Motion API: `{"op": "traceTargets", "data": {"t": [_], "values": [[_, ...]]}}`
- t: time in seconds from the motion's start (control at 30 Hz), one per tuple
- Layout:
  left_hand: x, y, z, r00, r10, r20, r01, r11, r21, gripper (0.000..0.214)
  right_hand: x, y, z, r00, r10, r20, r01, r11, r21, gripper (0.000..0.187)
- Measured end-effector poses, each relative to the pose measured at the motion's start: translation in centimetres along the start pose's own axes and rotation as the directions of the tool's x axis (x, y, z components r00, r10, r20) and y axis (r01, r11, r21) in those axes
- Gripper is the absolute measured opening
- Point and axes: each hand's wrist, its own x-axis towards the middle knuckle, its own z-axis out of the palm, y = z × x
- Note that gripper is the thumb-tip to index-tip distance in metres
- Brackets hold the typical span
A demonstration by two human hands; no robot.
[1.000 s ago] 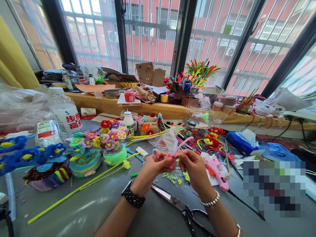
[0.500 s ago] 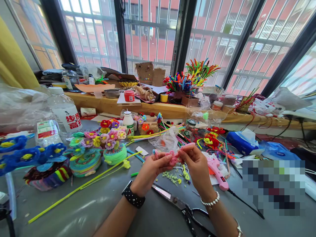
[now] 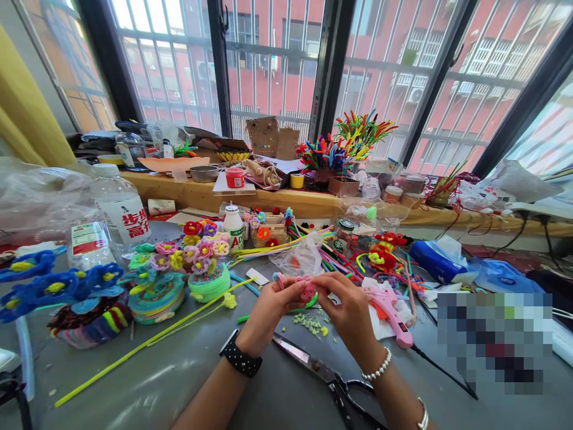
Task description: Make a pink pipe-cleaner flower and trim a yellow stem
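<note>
Both my hands meet over the grey table, pinching a small pink pipe-cleaner flower [image 3: 307,290] between them. My left hand [image 3: 274,308], with a black watch on the wrist, grips its left side with curled fingers. My right hand [image 3: 350,309], wearing a bead bracelet, closes on its right side. Green pipe-cleaner scraps [image 3: 313,325] lie on the table just under my hands. Black-handled scissors [image 3: 329,379] lie below my wrists.
A pink glue gun [image 3: 390,313] lies right of my hands. A long yellow-green pipe cleaner [image 3: 147,340] crosses the table on the left, near finished flower baskets [image 3: 203,263] and a water bottle [image 3: 122,210]. Pipe-cleaner bundles [image 3: 340,146] stand on the wooden sill. A blue tissue pack [image 3: 436,261] is at right.
The free pink end that stuck up to the right has been wound in; my right hand turned palm-down over the flower, and both hands sank a little toward the table.
</note>
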Motion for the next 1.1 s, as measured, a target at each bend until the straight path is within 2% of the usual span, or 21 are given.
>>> {"op": "traceTargets", "data": {"t": [0.17,0.33,0.47,0.6,0.73,0.87,0.93,1.0,1.1], "values": [[-0.1,0.3,0.3,0.999,0.016,-0.047,-0.014,0.999,0.046,0.022,-0.1,0.7,0.3,0.992,-0.122,0.008,0.122,0.98,-0.159,0.018],[-0.1,0.3,0.5,0.997,0.031,-0.074,-0.026,0.998,0.063,0.022,-0.1,0.6,0.3,0.967,-0.246,0.064,0.254,0.922,-0.292,0.02],[-0.1,0.3,0.5,0.997,0.027,-0.072,-0.022,0.997,0.068,0.023,-0.3,0.5,0.2,0.959,-0.269,0.086,0.282,0.896,-0.344,0.02],[-0.2,0.5,0.6,0.998,0.033,-0.054,-0.03,0.998,0.061,0.022,-0.3,0.6,0.1,0.959,-0.267,0.097,0.284,0.908,-0.309,0.019],[-0.2,0.5,0.5,0.998,0.061,-0.025,-0.06,0.997,0.056,0.02,-0.1,0.9,0.2,0.976,-0.21,0.051,0.216,0.961,-0.175,0.021],[-0.2,0.5,0.5,0.99,0.116,-0.077,-0.107,0.989,0.106,0.021,0.7,1.0,-0.7,0.991,-0.136,-0.019,0.132,0.98,-0.146,0.022],[-0.2,0.7,0.5,0.987,0.119,-0.104,-0.107,0.988,0.112,0.022,1.1,0.9,-2.1,0.988,-0.08,-0.132,0.053,0.979,-0.196,0.019],[-0.2,0.8,0.5,0.987,0.103,-0.125,-0.091,0.991,0.095,0.022,0.9,1.3,-4.1,0.965,0.002,-0.26,-0.07,0.965,-0.254,0.019],[-0.1,0.9,0.4,0.987,0.085,-0.133,-0.076,0.995,0.07,0.021,-1.4,3.5,-8.3,0.917,0.104,-0.385,-0.273,0.868,-0.415,0.022]]}}
